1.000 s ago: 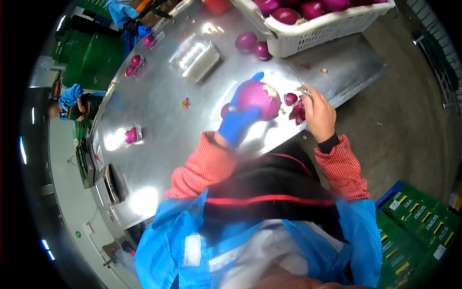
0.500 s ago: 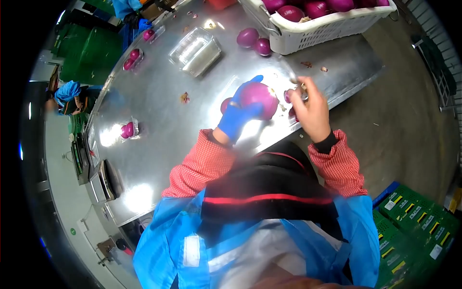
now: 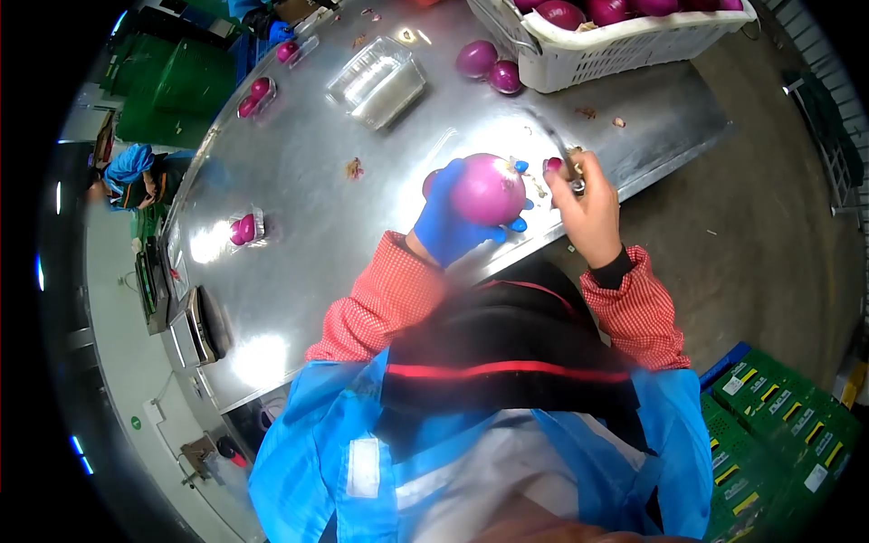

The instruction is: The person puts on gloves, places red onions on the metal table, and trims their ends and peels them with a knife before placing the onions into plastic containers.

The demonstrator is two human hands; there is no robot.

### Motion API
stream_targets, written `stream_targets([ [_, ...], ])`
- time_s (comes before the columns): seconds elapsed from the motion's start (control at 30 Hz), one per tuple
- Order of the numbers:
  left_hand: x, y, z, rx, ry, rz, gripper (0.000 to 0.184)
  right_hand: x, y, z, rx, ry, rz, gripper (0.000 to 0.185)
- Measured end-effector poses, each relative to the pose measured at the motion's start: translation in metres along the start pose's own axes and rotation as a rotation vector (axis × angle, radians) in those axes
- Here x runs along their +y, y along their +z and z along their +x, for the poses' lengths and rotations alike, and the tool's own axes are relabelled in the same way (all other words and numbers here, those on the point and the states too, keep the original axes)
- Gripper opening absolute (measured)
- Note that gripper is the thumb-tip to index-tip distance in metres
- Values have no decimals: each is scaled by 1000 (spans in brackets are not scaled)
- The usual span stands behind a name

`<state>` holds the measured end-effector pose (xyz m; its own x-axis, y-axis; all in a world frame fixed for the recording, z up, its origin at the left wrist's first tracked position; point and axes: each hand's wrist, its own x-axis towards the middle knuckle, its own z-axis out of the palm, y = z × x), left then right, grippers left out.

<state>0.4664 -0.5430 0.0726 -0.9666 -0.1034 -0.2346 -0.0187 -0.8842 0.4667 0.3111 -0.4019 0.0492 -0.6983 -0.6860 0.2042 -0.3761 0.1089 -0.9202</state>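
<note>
My left hand (image 3: 445, 220), in a blue glove, is wrapped round a large purple onion (image 3: 487, 190) above the metal table (image 3: 299, 172). Behind that hand, part of another onion (image 3: 429, 184) shows. My bare right hand (image 3: 588, 204) is closed on a knife (image 3: 549, 129), whose blurred blade points up and to the left. A small dark red piece (image 3: 552, 166) is at the fingertips of this hand. Bits of peel (image 3: 540, 188) lie between the two hands.
A white basket of onions (image 3: 625, 50) stands at the table's back right, with two onions (image 3: 490, 66) beside it. Clear plastic trays (image 3: 378, 83) lie further left. Packed onions (image 3: 244, 230) line the far edge. Green crates (image 3: 778, 425) are at lower right; a person (image 3: 131, 172) is at far left.
My left hand has shifted its hold on the onion, its blue fingertips now showing at the right side. My right hand came inward from the peel pile, and the blade has come into view again.
</note>
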Motion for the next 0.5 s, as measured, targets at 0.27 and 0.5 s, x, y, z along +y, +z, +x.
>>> stream_targets([
  [0.27, -13, -12, 5, 71, -63, 47, 63, -16, 6, 9, -45, -265, -248, 18],
  [0.5, -3, -7, 4, 13, -80, -24, 67, 8, 9, 2, 7, 3, 111, 19],
])
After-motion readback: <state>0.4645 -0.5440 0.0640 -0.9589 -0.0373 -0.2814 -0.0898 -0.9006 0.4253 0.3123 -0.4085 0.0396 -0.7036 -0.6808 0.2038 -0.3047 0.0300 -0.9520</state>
